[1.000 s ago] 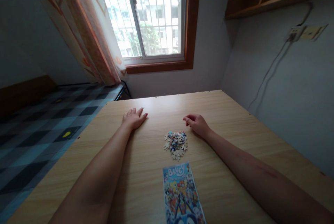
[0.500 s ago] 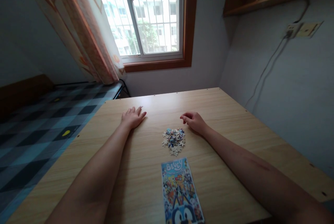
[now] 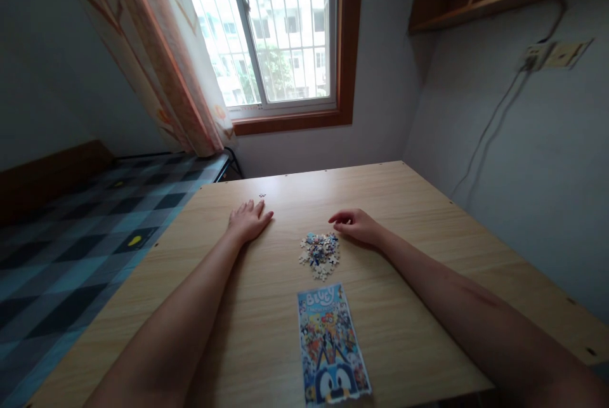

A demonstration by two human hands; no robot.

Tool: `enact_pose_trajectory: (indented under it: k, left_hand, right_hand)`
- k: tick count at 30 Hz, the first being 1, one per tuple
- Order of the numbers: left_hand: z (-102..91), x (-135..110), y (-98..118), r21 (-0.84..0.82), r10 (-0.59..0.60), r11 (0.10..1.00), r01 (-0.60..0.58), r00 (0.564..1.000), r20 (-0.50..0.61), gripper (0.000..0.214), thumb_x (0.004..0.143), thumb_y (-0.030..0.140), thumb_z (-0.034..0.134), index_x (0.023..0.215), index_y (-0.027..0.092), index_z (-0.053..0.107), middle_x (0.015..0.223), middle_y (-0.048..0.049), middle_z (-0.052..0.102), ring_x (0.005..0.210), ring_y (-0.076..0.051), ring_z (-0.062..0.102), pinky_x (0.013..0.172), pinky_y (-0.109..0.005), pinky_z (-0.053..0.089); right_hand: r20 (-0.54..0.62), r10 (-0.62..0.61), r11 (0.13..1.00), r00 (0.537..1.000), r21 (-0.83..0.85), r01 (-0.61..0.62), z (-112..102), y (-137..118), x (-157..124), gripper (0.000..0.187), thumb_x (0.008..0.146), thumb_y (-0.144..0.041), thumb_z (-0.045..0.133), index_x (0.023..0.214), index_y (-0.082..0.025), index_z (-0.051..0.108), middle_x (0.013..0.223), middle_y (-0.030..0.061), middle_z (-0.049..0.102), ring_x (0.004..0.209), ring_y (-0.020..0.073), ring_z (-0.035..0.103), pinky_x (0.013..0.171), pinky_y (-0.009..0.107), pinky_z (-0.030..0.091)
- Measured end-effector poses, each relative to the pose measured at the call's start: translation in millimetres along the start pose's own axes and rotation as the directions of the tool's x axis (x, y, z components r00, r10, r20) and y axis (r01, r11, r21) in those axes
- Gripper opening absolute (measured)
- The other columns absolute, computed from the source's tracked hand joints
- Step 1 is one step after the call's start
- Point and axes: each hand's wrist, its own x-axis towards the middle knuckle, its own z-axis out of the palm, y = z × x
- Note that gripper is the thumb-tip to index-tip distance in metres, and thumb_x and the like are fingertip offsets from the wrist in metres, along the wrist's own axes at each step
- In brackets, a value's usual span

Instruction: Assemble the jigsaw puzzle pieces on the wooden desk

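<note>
Monitoring, I feared the half-curled right hand (image 3: pixel 360 226), grip unclear, brushing the multicoloured jigsaw-piece heap (image 3: pixel 320 253) apart; the left hand (image 3: pixel 248 220) lay spread.

Left hand (image 3: pixel 250 222) – palm hidden, face down. Right hand (image 3: pixel 356 226) – inner fingers in shadow, can't tell if anything's pinched. Puzzle pile (image 3: pixel 320 254): pieces overlap, lower ones covered, prints too small to make out. Lone piece (image 3: pixel 262 195) too tiny to read. Line under the title on the picture sheet (image 3: pixel 328 338) blurred. Both forearms run out of frame. Window (image 3: pixel 292 27), curtain (image 3: pixel 147 33) and shelf (image 3: pixel 504 5) cut at top; bed (image 3: pixel 95 243) cut at left. Cable's (image 3: pixel 492 122) lower end hidden behind the table (image 3: pixel 404 306).
</note>
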Motion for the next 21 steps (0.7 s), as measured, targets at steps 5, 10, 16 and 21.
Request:
enact_pose_trajectory:
  k: [5,10,16,21]
  left_hand:
    - [-0.1,-21,0,-0.05,0.031,0.998,-0.033,0.999,-0.037,0.077,0.095,0.064,0.033,0.158,0.021,0.029,0.163,-0.0143,0.029,0.15,-0.033,0.026,0.119,-0.053,0.023]
    - [-0.4,-39,-7,-0.199,0.098,0.971,-0.129,0.983,-0.158,0.084,0.089,0.053,0.05,0.159,0.015,0.024,0.159,-0.0134,0.039,0.143,-0.03,0.041,0.117,-0.042,0.032]
    - [-1.5,-39,-6,-0.135,0.108,0.983,-0.124,0.987,-0.115,0.068,0.092,0.053,0.045,0.151,0.019,0.044,0.155,-0.0117,0.045,0.144,-0.029,0.04,0.117,-0.044,0.031]
    - [-3.0,-39,-5,-0.076,0.128,0.988,-0.137,0.985,-0.113,0.06,0.094,0.055,0.041,0.141,0.021,0.057,0.153,-0.0096,0.048,0.141,-0.028,0.044,0.115,-0.041,0.035]
  right_hand:
    - [0.129,-0.056,0.996,0.99,-0.068,0.065,-6,-7,-6,0.029,0.08,-0.034,0.07,0.101,-0.016,0.079,0.085,0.0057,0.071,0.069,0.014,0.057,0.062,0.025,0.043]
    - [0.167,-0.107,0.987,0.98,-0.1,0.125,-9,-12,-7,0.031,0.081,-0.037,0.072,0.1,-0.016,0.08,0.084,0.0064,0.069,0.071,0.0147,0.058,0.063,0.026,0.044]
    - [0.195,-0.111,0.983,0.975,-0.125,0.137,-7,-13,-7,0.029,0.08,-0.033,0.074,0.103,-0.017,0.08,0.085,0.0054,0.067,0.069,0.0139,0.055,0.064,0.025,0.044]
    - [0.22,-0.131,0.975,0.967,-0.15,0.166,-7,-13,-7,0.027,0.08,-0.03,0.074,0.102,-0.017,0.08,0.087,0.0053,0.066,0.071,0.0139,0.056,0.064,0.025,0.043]
